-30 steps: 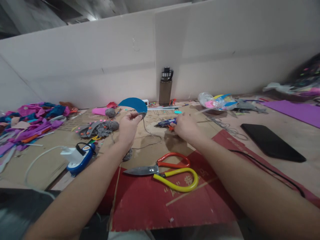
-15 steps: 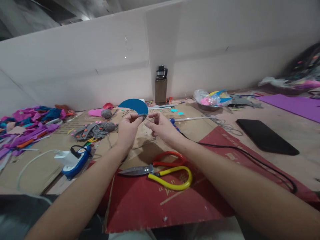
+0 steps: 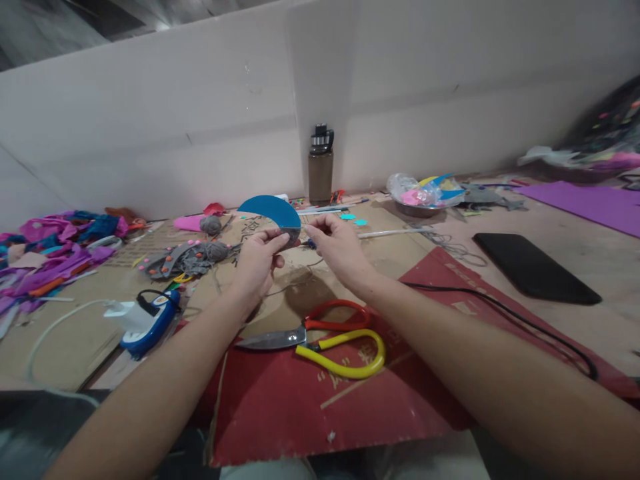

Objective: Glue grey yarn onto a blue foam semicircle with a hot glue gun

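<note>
A blue crescent-shaped cutout (image 3: 273, 209), with grey at its lower right end, is pinched between the thumb and fingers of my left hand (image 3: 256, 261). Just to the right of that end, my right hand (image 3: 341, 248) has its thumb and forefinger pressed together on a thin grey yarn (image 3: 313, 265), whose tail hangs below toward the cardboard. Its exact path between the fingers is too fine to make out. Below both hands lie large scissors (image 3: 305, 337) with one red and one yellow handle, blades to the left.
Red-and-brown cardboard (image 3: 280, 413) covers the table front. Left are a blue power strip (image 3: 150, 330), grey pieces with pink and orange dots (image 3: 175, 261) and coloured scraps (image 3: 60, 247). Behind stands a bottle (image 3: 321, 170); right, a bowl (image 3: 420, 208), black phone-like slab (image 3: 533, 267) and black cable (image 3: 480, 295).
My right hand has moved a little right, away from my left hand. The crescent has turned slightly and more of its grey end shows. The scissors have not moved.
</note>
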A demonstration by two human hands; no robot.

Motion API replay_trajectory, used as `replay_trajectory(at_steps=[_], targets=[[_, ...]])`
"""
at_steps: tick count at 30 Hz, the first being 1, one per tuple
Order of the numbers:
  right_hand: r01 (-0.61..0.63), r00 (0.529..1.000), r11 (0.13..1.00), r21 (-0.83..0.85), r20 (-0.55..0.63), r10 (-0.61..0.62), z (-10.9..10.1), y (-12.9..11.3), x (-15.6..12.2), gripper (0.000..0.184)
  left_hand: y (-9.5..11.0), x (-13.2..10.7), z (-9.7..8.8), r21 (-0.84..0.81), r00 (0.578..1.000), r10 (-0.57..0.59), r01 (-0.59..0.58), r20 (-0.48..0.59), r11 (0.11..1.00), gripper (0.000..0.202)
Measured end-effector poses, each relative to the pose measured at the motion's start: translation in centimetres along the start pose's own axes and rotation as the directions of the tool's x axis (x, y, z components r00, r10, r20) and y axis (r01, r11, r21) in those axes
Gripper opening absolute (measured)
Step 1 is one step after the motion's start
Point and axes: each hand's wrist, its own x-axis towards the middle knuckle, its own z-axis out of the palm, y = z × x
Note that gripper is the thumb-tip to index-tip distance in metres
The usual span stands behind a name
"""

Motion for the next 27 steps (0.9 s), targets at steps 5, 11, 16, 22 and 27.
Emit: replay_trajectory(at_steps=[5,11,16,22,27], targets=[[0.001,1.000,1.000,-0.013,0.002,-0.001,-0.1,0.0,0.1,0.016,0.0,0.0,0.0,-0.025,1.000,-0.026,0.026,0.007,0.999,0.018],[-0.016,1.000,1.000,-0.004,0.004,0.016,-0.1,-0.3,-0.1,0.018,0.2,-0.2,0.2,-0.063,0.999,-0.037,0.038,0.018,0.997,0.016],[-0.053,0.999,0.998,0.028,0.009,0.053,-0.2,-0.5,-0.1,0.016,0.5,-0.4,0.3,-0.072,0.998,-0.055,0.058,0.038,0.996,0.015],[-0.121,0.992,0.982,0.145,0.034,0.118,-0.1,-0.5,-0.1,0.016,0.1,0.0,-0.1,-0.095,0.994,-0.065,0.074,0.091,0.993,0.015],[-0.325,0.935,0.847,0.420,0.275,0.223,-0.3,-0.9,-0.2,0.023,-0.2,0.5,-0.8,-0.103,0.978,-0.093,0.114,0.187,0.988,0.018]])
